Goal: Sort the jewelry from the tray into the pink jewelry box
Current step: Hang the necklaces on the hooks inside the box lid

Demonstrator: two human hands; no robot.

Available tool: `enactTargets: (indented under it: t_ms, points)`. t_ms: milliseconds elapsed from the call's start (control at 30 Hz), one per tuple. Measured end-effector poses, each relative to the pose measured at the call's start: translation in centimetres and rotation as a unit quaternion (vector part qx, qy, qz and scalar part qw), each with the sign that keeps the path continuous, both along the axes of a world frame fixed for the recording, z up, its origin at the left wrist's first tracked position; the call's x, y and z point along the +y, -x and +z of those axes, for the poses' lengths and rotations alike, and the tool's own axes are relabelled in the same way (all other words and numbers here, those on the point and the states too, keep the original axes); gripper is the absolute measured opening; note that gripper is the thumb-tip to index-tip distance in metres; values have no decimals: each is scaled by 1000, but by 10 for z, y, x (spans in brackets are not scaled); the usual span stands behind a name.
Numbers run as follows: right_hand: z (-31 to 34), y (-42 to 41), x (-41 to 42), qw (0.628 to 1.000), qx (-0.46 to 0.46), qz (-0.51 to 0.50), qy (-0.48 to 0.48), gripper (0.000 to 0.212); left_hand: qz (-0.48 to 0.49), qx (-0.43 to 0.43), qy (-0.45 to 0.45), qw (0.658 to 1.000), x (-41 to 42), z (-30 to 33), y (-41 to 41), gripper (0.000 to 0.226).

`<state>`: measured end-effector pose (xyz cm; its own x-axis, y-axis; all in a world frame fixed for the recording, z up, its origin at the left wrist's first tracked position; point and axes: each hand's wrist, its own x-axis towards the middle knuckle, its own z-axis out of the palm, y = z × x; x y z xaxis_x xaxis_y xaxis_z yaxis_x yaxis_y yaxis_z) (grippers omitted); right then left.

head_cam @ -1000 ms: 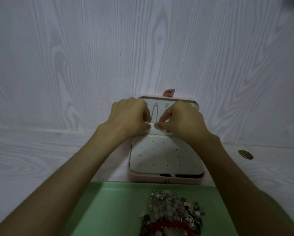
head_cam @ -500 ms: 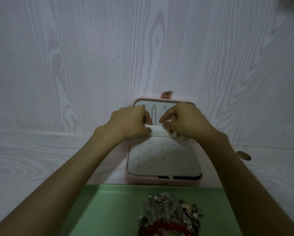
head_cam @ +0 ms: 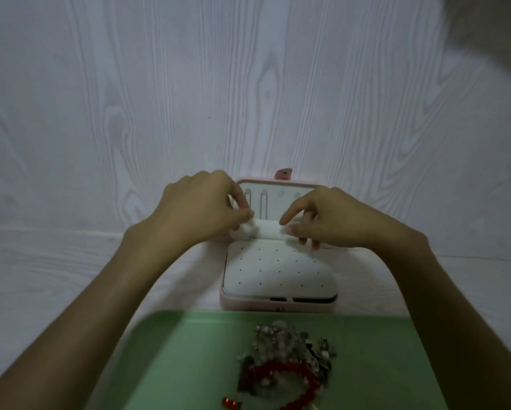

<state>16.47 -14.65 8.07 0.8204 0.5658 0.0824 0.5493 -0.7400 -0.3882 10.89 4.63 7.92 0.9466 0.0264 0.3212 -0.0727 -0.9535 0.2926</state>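
Your pink jewelry box (head_cam: 278, 304) open on the desk, lid upright against the wall, white dotted insert (head_cam: 278, 270) lying flat inside, green tray (head_cam: 189, 365) just in front, jewelry heap (head_cam: 286, 359) with red bead bracelet (head_cam: 280, 368) on it

We cannot tell what the left hand (head_cam: 199, 207) pinches at the white pocket (head_cam: 268, 230) in the lid of the pink jewelry box (head_cam: 278, 305); its fingertips are blurred. The right hand (head_cam: 328, 218) covers the lid's right side. The green tray (head_cam: 189, 356) and the tangled jewelry (head_cam: 286, 359) run off the bottom edge, single pieces indistinct.
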Motion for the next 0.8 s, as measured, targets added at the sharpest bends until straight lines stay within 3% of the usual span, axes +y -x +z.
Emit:
enactTargets:
  t_ms: [200,433,633,800]
  points:
    - [-13,41,-23,999,41,13,31,17,-1,52,-15,999,-14,-29,41,15]
    - [-26,83,-27,992,18,45,114,17,-24,80,-13,996,-32,-55,66,16]
    - [-51,115,-44,995,-33,15,89,18,-11,31,80,996,-41,-72,94,16]
    - [-83,114,-52,995,-86,-53,-17,20,-27,52,156,986,-43,-95,116,20]
